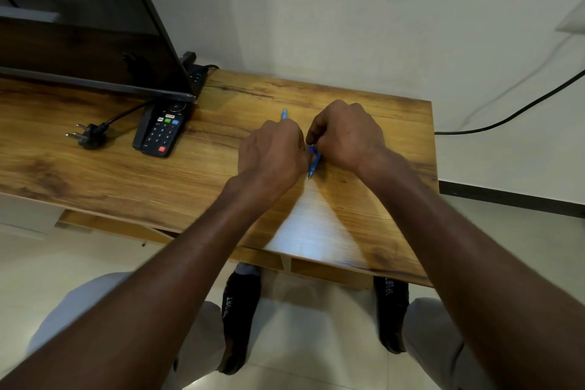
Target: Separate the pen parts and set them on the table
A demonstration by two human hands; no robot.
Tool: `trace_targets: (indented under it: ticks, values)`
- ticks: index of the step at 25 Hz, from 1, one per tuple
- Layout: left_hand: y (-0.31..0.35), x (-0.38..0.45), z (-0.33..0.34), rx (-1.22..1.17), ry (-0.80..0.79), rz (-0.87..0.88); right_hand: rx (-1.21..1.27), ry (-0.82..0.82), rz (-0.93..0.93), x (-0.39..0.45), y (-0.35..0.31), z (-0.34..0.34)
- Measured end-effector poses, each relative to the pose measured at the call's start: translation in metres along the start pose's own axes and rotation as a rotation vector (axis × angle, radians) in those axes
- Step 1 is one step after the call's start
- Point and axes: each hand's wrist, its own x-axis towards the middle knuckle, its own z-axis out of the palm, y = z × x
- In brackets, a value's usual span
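Both hands close together over the wooden tabletop (364,123), knuckles up. Left hand (272,153) curled round a blue pen (284,113), one end poking out beyond the knuckles, away from the body. Right hand (346,133) pinching a second blue piece (313,161), pointed tip aimed back toward the body. Long axes roughly parallel, the two pieces just beside each other between the hands
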Motion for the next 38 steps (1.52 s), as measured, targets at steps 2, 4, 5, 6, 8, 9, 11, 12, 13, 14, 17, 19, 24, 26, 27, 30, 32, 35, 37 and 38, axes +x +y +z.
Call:
trace_targets:
  ticks: [2,4,5,6,8,9,11,12,13,14,17,19,24,26,27,30,32,35,37,38]
  values:
    - [0.002,-0.001,0.002,0.017,-0.037,0.001,0.027,-0.012,0.011,0.001,0.003,0.000]
    - [0.004,-0.001,0.002,0.015,-0.053,-0.007,0.068,-0.027,0.014,0.003,0.006,0.000]
    - [0.004,-0.001,0.002,0.004,-0.058,-0.017,0.089,-0.034,0.012,0.003,0.007,0.000]
    - [0.005,-0.001,0.001,-0.011,-0.065,-0.030,0.109,-0.032,0.010,0.003,0.008,-0.001]
    - [0.005,-0.001,0.001,-0.026,-0.079,-0.048,0.140,0.003,0.007,0.004,0.011,-0.003]
    - [0.005,0.000,0.001,-0.028,-0.085,-0.055,0.148,0.027,0.006,0.004,0.013,-0.004]
    - [0.005,0.001,0.002,-0.036,-0.092,-0.071,0.156,0.061,0.012,0.006,0.018,-0.005]
    - [0.005,0.001,0.002,-0.039,-0.096,-0.079,0.154,0.066,0.018,0.006,0.020,-0.005]
    - [0.005,0.001,0.002,-0.042,-0.100,-0.084,0.145,0.065,0.026,0.006,0.022,-0.005]
    - [0.006,0.001,0.003,-0.045,-0.099,-0.086,0.130,0.055,0.033,0.005,0.023,-0.004]
    - [0.009,-0.001,0.005,-0.059,-0.097,-0.094,0.074,-0.005,0.038,0.005,0.025,-0.001]
    - [0.009,0.000,0.008,-0.071,-0.104,-0.102,0.047,-0.026,0.039,0.005,0.023,0.000]
    - [0.005,0.002,0.015,-0.070,-0.076,-0.091,0.029,0.011,0.066,0.006,0.020,0.003]
    - [0.006,0.003,0.017,-0.074,-0.078,-0.095,0.031,0.035,0.084,0.008,0.020,0.004]
    - [0.008,0.004,0.018,-0.079,-0.075,-0.100,0.034,0.039,0.093,0.008,0.020,0.005]
    - [0.010,0.006,0.021,-0.106,-0.056,-0.102,0.020,0.046,0.106,0.009,0.021,0.005]
    - [0.013,0.006,0.021,-0.112,-0.041,-0.093,-0.011,0.075,0.102,0.008,0.023,0.005]
    - [0.018,0.006,0.018,-0.108,-0.048,-0.098,-0.003,0.110,0.082,0.007,0.026,0.004]
    - [0.020,0.006,0.017,-0.111,-0.054,-0.115,-0.026,0.108,0.088,0.007,0.026,0.005]
    - [0.021,0.007,0.017,-0.117,-0.056,-0.126,-0.032,0.103,0.096,0.008,0.026,0.005]
